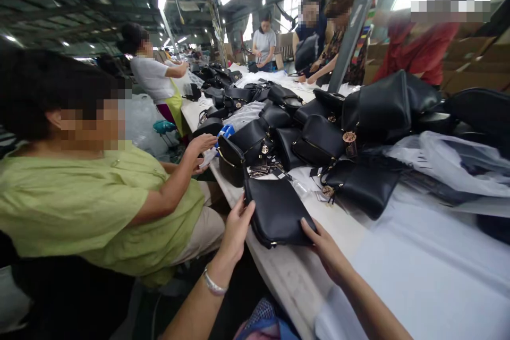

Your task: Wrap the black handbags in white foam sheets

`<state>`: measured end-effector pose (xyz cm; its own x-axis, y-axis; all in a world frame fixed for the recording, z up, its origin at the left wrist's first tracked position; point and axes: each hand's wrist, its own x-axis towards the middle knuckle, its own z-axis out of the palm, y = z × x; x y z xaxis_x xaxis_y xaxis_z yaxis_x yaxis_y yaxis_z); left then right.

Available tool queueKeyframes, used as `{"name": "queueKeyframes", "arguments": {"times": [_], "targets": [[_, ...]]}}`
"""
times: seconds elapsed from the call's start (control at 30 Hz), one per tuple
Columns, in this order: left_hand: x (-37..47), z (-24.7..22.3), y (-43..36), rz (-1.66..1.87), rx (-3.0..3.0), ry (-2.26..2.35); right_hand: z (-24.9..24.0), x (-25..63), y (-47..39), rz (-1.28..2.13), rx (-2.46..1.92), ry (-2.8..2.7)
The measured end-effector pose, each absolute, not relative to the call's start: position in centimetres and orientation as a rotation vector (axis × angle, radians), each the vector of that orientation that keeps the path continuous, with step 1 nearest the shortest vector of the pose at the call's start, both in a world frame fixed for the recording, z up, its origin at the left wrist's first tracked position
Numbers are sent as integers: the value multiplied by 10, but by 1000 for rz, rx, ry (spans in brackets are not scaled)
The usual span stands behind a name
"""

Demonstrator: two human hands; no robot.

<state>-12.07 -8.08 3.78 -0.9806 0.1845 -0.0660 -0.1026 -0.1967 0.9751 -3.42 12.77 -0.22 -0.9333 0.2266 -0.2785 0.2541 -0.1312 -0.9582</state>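
Note:
A flat black bag point(281, 211) with rounded corners is held at the near edge of the long white table point(297, 281). My left hand point(239, 221) grips its left side, thumb on the upper face; a silver bracelet circles that wrist. On the bag's right side, my right hand point(321, 244) has its thumb on top, with the other fingers partly hidden beneath. Just beyond the bag lie dark tags point(260, 170) with gold print. Another black bag point(231, 162) with a gold zip stands beside its far left corner.
Black bags point(319, 141) with round gold charms pile along the table. Clear plastic point(450, 162) lies at the right. A person in a green shirt point(71, 196) sits close at left, hands near the table edge. Several people work farther back.

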Motion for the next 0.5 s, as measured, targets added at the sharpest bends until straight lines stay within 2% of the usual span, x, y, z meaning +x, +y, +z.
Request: {"name": "queueKeyframes", "arguments": {"times": [0.13, 0.3, 0.43, 0.5], "targets": [[-92, 60, -51, 2281, 254, 1857, 3, -7, 147, -2485, 844, 1609], [-42, 60, -12, 2258, 380, 1892, 3, 35, 165, -2778, 1192, 1220], [-18, 64, -1, 2196, 626, 1751, 5, 65, 177, -2879, 1209, 1028], [-25, 66, -1, 2189, 734, 1855, 10, 80, 185, -2902, 1223, 1032]]}}
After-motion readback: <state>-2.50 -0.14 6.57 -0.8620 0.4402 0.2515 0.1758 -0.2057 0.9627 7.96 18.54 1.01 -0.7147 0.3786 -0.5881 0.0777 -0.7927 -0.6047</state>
